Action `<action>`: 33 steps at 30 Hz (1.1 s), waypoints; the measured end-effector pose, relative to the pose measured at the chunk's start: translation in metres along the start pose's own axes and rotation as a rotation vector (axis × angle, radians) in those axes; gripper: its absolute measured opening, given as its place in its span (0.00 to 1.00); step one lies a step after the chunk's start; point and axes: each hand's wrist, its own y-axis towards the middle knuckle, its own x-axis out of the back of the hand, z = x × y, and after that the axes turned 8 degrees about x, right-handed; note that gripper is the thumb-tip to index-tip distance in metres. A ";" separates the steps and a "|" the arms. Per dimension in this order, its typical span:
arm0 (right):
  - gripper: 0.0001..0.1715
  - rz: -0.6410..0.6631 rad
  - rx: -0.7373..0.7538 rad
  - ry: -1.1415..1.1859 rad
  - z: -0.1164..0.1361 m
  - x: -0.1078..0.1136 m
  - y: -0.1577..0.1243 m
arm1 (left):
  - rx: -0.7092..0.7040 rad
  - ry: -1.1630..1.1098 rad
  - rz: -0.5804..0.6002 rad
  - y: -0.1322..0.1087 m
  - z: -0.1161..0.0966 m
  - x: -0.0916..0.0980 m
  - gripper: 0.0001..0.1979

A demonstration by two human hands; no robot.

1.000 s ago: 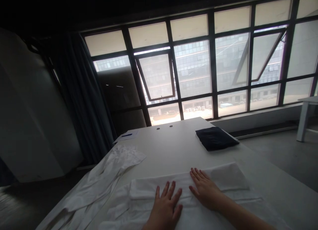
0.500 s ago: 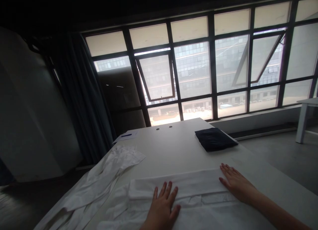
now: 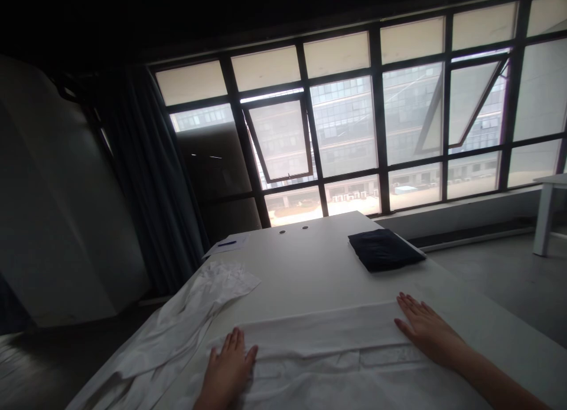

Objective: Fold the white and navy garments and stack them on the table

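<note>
A white cloth garment (image 3: pixel 328 333) lies spread on the white table in front of me, with a folded band along its far edge. My left hand (image 3: pixel 230 363) rests palm down on the garment's left end, fingers stretched out. At the right end of the folded band, my right hand (image 3: pixel 425 327) lies flat with its fingers extended. Neither hand grips anything. Another white garment (image 3: pixel 195 309), rumpled, lies along the table's left side, close to my left hand. The nearer part of the spread garment runs out of the picture.
A folded dark garment (image 3: pixel 384 249) lies near the right edge of the white table (image 3: pixel 301 268). At the far left corner are a sheet of paper (image 3: pixel 239 243) and a pen (image 3: pixel 227 243). Dark curtains (image 3: pixel 155 179) hang left, and windows line the far wall.
My left hand has slid left along the garment to its left end, and the cloth there looks smoother. My right hand has stayed nearly in place.
</note>
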 end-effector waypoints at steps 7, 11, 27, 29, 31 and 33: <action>0.49 -0.006 0.009 0.010 -0.001 0.000 0.000 | -0.002 -0.008 0.110 0.013 0.018 -0.011 0.32; 0.49 0.003 0.012 0.024 -0.004 -0.001 0.001 | 0.060 -0.047 0.032 0.021 0.040 -0.022 0.29; 0.48 0.017 0.045 0.043 -0.007 0.000 0.000 | -0.323 -0.295 -0.065 0.000 -0.062 0.000 0.42; 0.48 0.006 0.055 0.057 -0.012 -0.001 -0.002 | -0.231 -0.270 -0.058 0.006 -0.045 -0.003 0.46; 0.49 0.007 0.038 0.063 -0.019 -0.001 -0.004 | -0.120 -0.232 -0.068 0.014 -0.026 -0.007 0.49; 0.49 0.023 0.013 0.060 -0.025 0.001 -0.006 | -0.032 -0.186 -0.065 0.021 -0.008 -0.012 0.50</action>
